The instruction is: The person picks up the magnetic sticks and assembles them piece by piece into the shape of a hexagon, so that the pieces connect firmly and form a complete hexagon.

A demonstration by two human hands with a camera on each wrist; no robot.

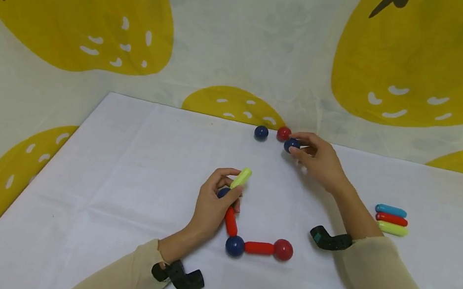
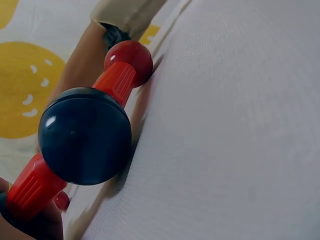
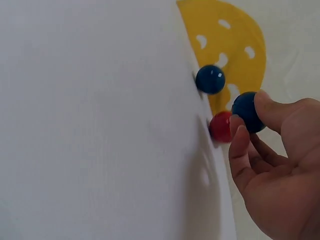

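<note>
My left hand (image 1: 210, 205) holds a ball-and-stick chain at its upper end, the fingers around a blue ball (image 1: 223, 192) and the thumb at a yellow-green stick (image 1: 242, 177) pointing up from it. Below the hand a red stick (image 1: 231, 222) runs to a second blue ball (image 2: 85, 136), from which another red stick (image 1: 259, 248) leads right to a red ball (image 1: 283, 249). Near the table's back edge my right hand (image 1: 320, 162) pinches a loose blue ball (image 3: 246, 111) between thumb and fingertips.
A blue ball (image 1: 261, 133) and a red ball (image 1: 284, 133) sit at the table's back edge, close by the right hand. Blue (image 1: 391, 210), red (image 1: 391, 219) and yellow-green (image 1: 392, 229) sticks lie side by side at right, beside the right forearm. Patterned cloth (image 1: 248, 32) hangs behind.
</note>
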